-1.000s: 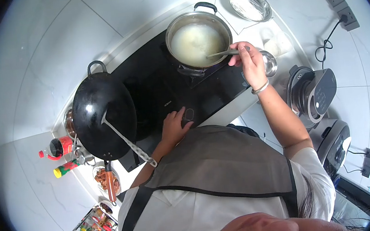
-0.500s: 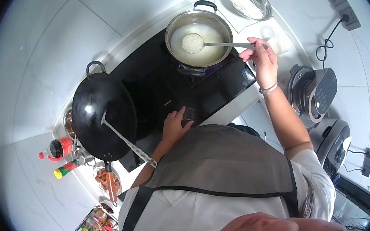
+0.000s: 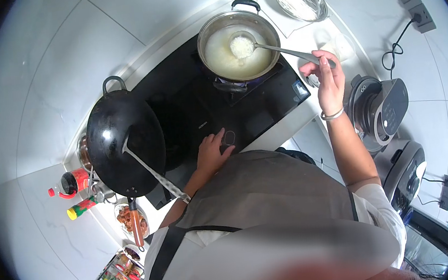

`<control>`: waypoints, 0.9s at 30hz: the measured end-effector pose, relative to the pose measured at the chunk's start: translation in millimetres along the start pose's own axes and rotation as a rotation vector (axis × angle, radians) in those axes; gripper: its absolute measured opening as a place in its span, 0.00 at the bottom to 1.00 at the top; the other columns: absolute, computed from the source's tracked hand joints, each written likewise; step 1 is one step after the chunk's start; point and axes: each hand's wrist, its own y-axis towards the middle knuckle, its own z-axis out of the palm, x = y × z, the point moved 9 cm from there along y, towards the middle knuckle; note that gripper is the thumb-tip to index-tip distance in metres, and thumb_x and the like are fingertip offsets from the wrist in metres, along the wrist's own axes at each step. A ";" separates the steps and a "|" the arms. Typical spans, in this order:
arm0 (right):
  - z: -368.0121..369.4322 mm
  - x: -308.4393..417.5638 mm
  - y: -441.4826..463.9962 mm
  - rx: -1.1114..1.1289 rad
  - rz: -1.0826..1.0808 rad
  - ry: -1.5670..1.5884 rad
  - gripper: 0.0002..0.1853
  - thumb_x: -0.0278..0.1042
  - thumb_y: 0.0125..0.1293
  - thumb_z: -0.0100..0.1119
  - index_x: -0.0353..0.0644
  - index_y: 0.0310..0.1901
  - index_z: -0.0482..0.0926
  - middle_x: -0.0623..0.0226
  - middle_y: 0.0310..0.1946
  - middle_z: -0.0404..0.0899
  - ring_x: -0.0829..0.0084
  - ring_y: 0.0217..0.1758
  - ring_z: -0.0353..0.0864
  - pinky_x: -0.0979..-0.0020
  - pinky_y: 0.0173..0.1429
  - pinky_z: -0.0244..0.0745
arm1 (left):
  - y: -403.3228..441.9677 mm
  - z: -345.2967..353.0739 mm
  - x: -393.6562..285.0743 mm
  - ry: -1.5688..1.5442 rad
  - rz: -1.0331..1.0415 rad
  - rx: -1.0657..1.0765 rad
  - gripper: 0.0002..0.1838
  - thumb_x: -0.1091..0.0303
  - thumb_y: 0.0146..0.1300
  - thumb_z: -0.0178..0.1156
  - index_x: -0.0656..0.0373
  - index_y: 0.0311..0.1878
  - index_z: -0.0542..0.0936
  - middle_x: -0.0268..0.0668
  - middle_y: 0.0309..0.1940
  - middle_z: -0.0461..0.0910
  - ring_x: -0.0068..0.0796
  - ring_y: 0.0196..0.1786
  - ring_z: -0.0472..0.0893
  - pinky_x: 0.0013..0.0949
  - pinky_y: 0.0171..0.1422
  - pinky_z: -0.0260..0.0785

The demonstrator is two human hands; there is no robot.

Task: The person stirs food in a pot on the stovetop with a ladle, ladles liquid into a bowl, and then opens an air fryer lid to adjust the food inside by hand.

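My right hand (image 3: 330, 78) is closed around the handle of a metal ladle (image 3: 294, 52) whose bowl is in a steel pot (image 3: 202, 47). White rice grains (image 3: 241, 47) lie in the bowl, and cloudy pale liquid fills much of the pot. A small blue-violet glow shows under the pot. My left hand (image 3: 212, 151) lies at the cooktop's front edge, fingers apart, beside an oval control mark (image 3: 228, 138). It holds nothing I can see.
A black wok (image 3: 125, 117) with a metal spatula (image 3: 154, 173) sits left on the black cooktop (image 3: 188, 100). Further left are bottles (image 3: 82, 207) and a plate of brown food pieces (image 3: 125, 219). A shiny metal bowl (image 3: 301, 2) and a cooker (image 3: 380, 108) stand right.
My right hand has moved slightly right and down. The ladle's bowl has shifted right and up within the pot, and its angle differs. My left hand has stayed in place.
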 end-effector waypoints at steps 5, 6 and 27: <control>6.0 -0.9 -4.2 0.063 -0.029 -0.021 0.15 0.37 0.81 0.42 0.35 0.57 0.73 0.58 0.35 0.85 0.75 0.40 0.81 0.73 0.49 0.74 | 1.9 0.1 -5.4 0.007 0.081 -0.064 0.37 0.55 0.58 0.70 0.61 0.68 0.72 0.41 0.34 0.76 0.42 0.41 0.77 0.42 0.48 0.70; 7.0 -1.9 -4.4 0.075 -0.037 -0.026 0.15 0.36 0.81 0.42 0.35 0.57 0.73 0.58 0.36 0.85 0.75 0.41 0.81 0.73 0.50 0.74 | 3.3 1.4 -5.8 0.002 0.077 -0.053 0.37 0.55 0.59 0.70 0.60 0.69 0.72 0.41 0.34 0.76 0.42 0.40 0.77 0.42 0.47 0.70; 26.5 21.5 -8.4 0.148 -0.307 -0.381 0.14 0.31 0.79 0.46 0.34 0.55 0.79 0.59 0.39 0.84 0.71 0.43 0.84 0.72 0.52 0.77 | 16.1 7.6 -8.2 -0.036 0.111 -0.092 0.32 0.54 0.59 0.68 0.60 0.65 0.76 0.43 0.33 0.80 0.44 0.38 0.79 0.44 0.46 0.71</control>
